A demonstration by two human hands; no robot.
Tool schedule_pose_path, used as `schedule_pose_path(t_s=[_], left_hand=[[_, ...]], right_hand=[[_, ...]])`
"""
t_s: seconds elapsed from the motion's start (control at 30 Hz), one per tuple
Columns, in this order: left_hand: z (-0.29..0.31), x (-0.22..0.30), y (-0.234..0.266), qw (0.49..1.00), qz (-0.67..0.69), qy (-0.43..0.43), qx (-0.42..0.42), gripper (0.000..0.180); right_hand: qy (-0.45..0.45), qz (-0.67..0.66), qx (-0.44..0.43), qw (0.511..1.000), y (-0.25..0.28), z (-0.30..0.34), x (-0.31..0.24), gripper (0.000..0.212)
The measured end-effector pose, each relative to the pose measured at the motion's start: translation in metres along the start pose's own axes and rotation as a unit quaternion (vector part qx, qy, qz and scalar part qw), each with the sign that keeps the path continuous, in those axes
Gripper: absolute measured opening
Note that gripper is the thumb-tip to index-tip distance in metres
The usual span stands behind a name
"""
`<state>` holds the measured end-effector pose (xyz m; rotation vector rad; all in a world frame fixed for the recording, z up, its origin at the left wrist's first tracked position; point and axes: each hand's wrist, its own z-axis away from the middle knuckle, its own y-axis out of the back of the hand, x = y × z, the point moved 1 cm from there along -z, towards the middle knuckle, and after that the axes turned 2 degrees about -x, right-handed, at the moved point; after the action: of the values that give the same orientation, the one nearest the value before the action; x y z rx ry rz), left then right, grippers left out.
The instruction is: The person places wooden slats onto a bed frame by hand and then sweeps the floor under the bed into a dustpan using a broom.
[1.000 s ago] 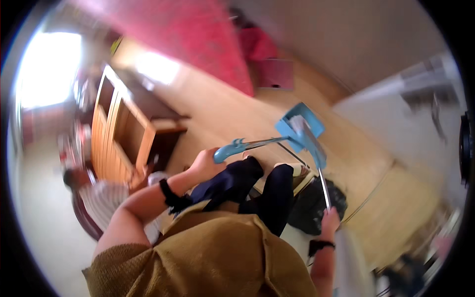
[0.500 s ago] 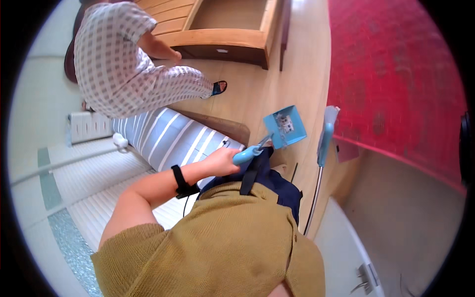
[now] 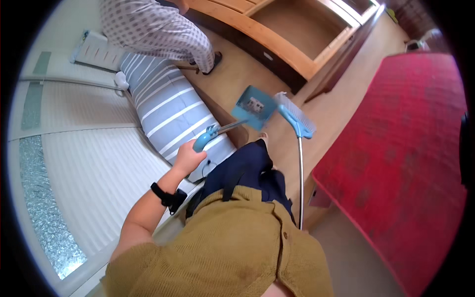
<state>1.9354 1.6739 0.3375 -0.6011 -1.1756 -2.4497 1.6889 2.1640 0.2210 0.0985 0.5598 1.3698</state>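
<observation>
My left hand (image 3: 189, 157), with a black band on the wrist, is wrapped round the light-blue handle of a long-handled dustpan (image 3: 242, 111). The dustpan hangs out in front of my legs, and a whitish patch with dark marks shows inside its pan. Just right of it is a broom (image 3: 300, 127) with a light-blue head and pale bristles, close beside the pan's edge. The broom's silver pole runs back toward my right side, where its end disappears behind my mustard shirt. My right hand is hidden from view.
Along my left lies a blue-grey striped cushion-like piece (image 3: 173, 109) beside a white ribbed surface (image 3: 94, 168). A person in checked clothes (image 3: 163, 34) stands ahead. Wooden furniture (image 3: 297, 54) is at the far side, and a red covered surface (image 3: 396, 148) fills the right.
My view has turned and shifted. The left hand has moved the dustpan leftward in view, and the broom head now sits much closer to the pan. The other person appears farther up in the picture.
</observation>
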Motion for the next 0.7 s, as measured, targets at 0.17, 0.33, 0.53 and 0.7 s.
schedule_pose_path(t_s=[0.17, 0.33, 0.53, 0.7], left_hand=[[-0.037, -0.031, 0.042, 0.996, 0.031, -0.01, 0.086, 0.03], [-0.069, -0.056, 0.088, 0.992, 0.063, 0.044, 0.101, 0.032], [-0.081, -0.106, 0.125, 0.982, 0.118, 0.087, 0.119, 0.032], [-0.06, -0.13, 0.123, 0.968, 0.163, 0.13, 0.137, 0.035]], right_hand=[[-0.09, 0.186, 0.078, 0.975, 0.013, -0.013, -0.097, 0.032], [-0.011, 0.273, 0.027, 0.962, -0.008, -0.085, -0.195, 0.032], [0.114, 0.319, 0.008, 0.941, -0.071, -0.162, -0.323, 0.036], [0.202, 0.356, -0.012, 0.912, -0.141, -0.242, -0.439, 0.041]])
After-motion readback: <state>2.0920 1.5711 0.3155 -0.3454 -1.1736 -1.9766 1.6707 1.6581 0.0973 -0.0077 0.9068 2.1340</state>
